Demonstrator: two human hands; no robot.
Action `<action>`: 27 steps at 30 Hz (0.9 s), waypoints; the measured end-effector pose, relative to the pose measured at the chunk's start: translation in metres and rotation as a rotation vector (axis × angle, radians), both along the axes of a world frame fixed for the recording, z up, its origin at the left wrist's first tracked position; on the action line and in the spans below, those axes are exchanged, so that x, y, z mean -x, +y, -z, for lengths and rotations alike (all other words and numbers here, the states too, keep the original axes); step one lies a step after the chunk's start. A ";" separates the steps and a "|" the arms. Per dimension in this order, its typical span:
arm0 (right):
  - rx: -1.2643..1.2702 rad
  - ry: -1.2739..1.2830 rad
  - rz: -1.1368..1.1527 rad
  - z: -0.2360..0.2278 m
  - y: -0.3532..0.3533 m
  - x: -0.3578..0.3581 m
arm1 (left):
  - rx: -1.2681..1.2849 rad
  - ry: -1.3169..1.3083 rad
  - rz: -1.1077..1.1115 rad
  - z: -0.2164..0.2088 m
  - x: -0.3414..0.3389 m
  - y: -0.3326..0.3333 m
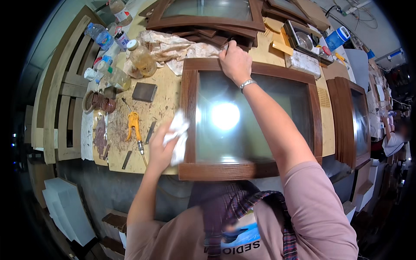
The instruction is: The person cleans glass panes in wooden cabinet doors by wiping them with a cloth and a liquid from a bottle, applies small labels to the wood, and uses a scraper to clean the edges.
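A glazed wooden cabinet door (248, 172) with a dark brown frame lies flat before me. Its glass (260, 130) reflects a bright lamp. My left hand (161, 145) is closed on a crumpled white cloth (177, 128) beside the door's left rail; both are blurred by motion. Stretched across the glass, my right arm ends with my right hand (236, 63) over the far rail. Its fingers are curled together, and something small and dark shows at their tips, too hidden to name. Just beyond that hand lie a stained rag (177, 47) and stacked brown frames (208, 21).
On the worktable (167, 95) at left are a yellow air blow gun (133, 123), a dark block (144, 92), a jar (142, 60) and several bottles. At right, more glazed doors (346, 117) stand upright. A tray (303, 39) and blue-capped bottle (337, 39) sit far right.
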State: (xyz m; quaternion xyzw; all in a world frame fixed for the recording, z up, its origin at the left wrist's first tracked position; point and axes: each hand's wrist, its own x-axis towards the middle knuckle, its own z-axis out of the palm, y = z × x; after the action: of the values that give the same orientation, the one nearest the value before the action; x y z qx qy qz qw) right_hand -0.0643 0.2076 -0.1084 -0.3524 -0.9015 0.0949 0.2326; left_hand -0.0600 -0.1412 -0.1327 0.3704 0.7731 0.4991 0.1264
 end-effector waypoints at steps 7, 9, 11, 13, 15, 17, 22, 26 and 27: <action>0.021 -0.032 -0.017 -0.004 -0.004 -0.002 | -0.109 -0.310 -0.249 -0.049 -0.054 -0.030; 0.012 -0.036 -0.023 -0.004 -0.003 0.002 | -0.016 0.022 -0.015 -0.047 -0.069 -0.021; 0.011 -0.032 -0.016 -0.005 -0.005 0.002 | 0.006 -0.013 -0.016 -0.044 -0.062 -0.027; 0.049 -0.025 -0.040 -0.007 -0.009 0.000 | 0.020 0.037 -0.193 -0.038 -0.055 -0.046; 0.052 -0.035 -0.029 -0.006 -0.006 0.001 | -0.007 0.007 -0.213 -0.059 -0.067 -0.043; 0.056 -0.049 -0.039 -0.007 -0.010 0.002 | 0.036 -0.068 -0.086 -0.061 -0.083 -0.033; 0.028 -0.017 -0.028 -0.006 -0.002 0.000 | -0.009 -0.075 -0.071 -0.035 0.000 0.050; -0.016 -0.012 -0.043 -0.003 -0.007 0.001 | -0.184 0.024 -0.022 -0.009 0.082 0.124; -0.008 -0.026 -0.044 -0.004 -0.010 0.003 | -0.166 0.118 -0.046 -0.001 0.102 0.139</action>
State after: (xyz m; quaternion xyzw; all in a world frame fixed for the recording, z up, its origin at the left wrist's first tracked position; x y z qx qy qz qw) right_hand -0.0668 0.1974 -0.1047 -0.3329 -0.9123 0.0920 0.2202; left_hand -0.1624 -0.0021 -0.1320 0.3906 0.7435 0.5415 0.0380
